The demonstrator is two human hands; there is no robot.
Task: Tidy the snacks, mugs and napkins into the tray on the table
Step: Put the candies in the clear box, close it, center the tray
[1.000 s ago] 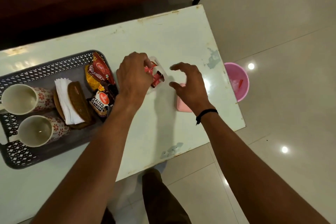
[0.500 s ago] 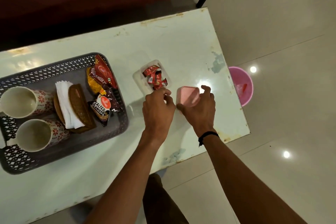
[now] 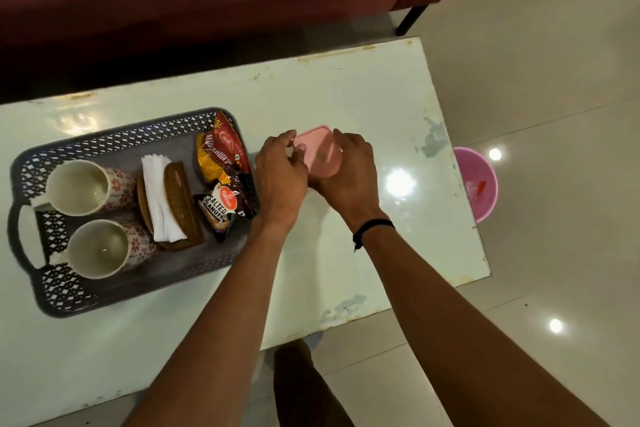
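I have both hands [image 3: 282, 172] [image 3: 346, 173] clenched on the pink lid [image 3: 317, 149] beside the tray [image 3: 114, 149]; I'd press evenly until seated.

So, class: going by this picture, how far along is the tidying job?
Done: two mugs, napkins and snack packets sit in the tray. In hand: both hands, left and right, hold a pink-lidded box on the table. Left: getting that box into the tray.
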